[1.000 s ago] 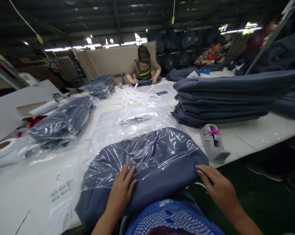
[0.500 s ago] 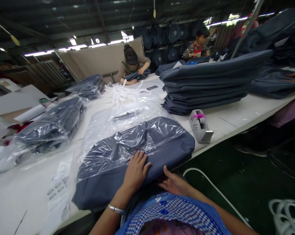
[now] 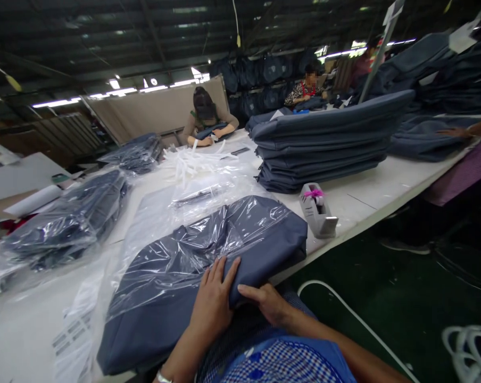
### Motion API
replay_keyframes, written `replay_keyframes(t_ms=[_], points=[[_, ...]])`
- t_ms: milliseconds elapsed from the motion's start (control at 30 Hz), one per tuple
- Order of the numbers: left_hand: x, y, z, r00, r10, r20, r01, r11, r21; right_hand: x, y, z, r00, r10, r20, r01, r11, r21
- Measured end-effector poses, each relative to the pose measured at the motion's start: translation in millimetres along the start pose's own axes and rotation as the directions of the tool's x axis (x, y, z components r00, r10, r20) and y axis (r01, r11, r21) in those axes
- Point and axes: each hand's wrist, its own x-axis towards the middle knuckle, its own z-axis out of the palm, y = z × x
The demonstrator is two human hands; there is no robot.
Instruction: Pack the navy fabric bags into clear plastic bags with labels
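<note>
A dark blue fabric bag (image 3: 260, 266) lies at the table's near edge, its far part inside a clear plastic sleeve (image 3: 184, 250). My left hand (image 3: 214, 290) rests flat on top of the bag, fingers stretched out by the sleeve's open end. At the bag's near edge is my right hand (image 3: 266, 303), its thumb on the fabric and its other fingers hidden underneath. A grey tape dispenser (image 3: 318, 213) with a pink ribbon stands to the right of the bag.
Behind the dispenser rises a stack of folded blue bags (image 3: 320, 143). Plastic-wrapped bags (image 3: 73, 213) lie at left; white strips (image 3: 188, 159) are heaped beyond the sleeve. Two people (image 3: 208, 117) (image 3: 308, 90) work behind; another person's hand (image 3: 456, 132) touches fabric at right.
My right hand has moved left along the bag's near edge, and its thumb now lies on the fabric. The bag appears lower and further left in view. My left hand stays on top.
</note>
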Motion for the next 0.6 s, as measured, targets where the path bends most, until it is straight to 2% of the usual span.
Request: replay_keyframes(t_ms=[100, 167, 267, 333, 400, 467, 533, 600], points=[[0.5, 2.4, 1.0, 0.987, -0.082, -0.135, 0.086, 0.996, 0.025, 2.6, -17.3, 13.4, 0.994, -0.081, 0.068, 0.092, 0.982, -0.167], [5.4, -3.1, -5.6, 0.981, -0.119, -0.153, 0.115, 0.993, -0.031, 7.3, -27.4, 21.6, 0.982, -0.109, 0.154, 0.136, 0.974, -0.179], [22.8, -21.2, -32.9, 0.972, -0.207, -0.115, 0.191, 0.972, -0.137, 20.8, -37.2, 25.7, 0.95, -0.11, 0.291, 0.15, 0.981, -0.12], [39.9, -36.3, -59.6, 0.958, -0.264, -0.113, 0.247, 0.958, -0.146, 34.4, -38.9, 19.0, 0.952, -0.102, 0.288, 0.146, 0.979, -0.139], [58.4, -51.3, -87.5, 0.946, -0.291, -0.142, 0.273, 0.953, -0.129, 51.5, -37.1, 4.5, 0.979, -0.118, 0.167, 0.147, 0.975, -0.168], [75.0, -65.3, -111.9, 0.939, -0.3, -0.169, 0.281, 0.951, -0.128, 72.1, -33.9, -14.5, 0.985, -0.168, -0.034, 0.16, 0.973, -0.165], [88.1, -77.5, -130.0, 0.937, -0.302, -0.177, 0.281, 0.95, -0.135, 95.7, -32.2, -33.1, 0.953, -0.217, -0.209, 0.189, 0.971, -0.148], [97.4, -87.4, -141.1, 0.936, -0.308, -0.172, 0.286, 0.948, -0.141, 121.5, -33.3, -46.9, 0.919, -0.259, -0.297, 0.224, 0.963, -0.147]])
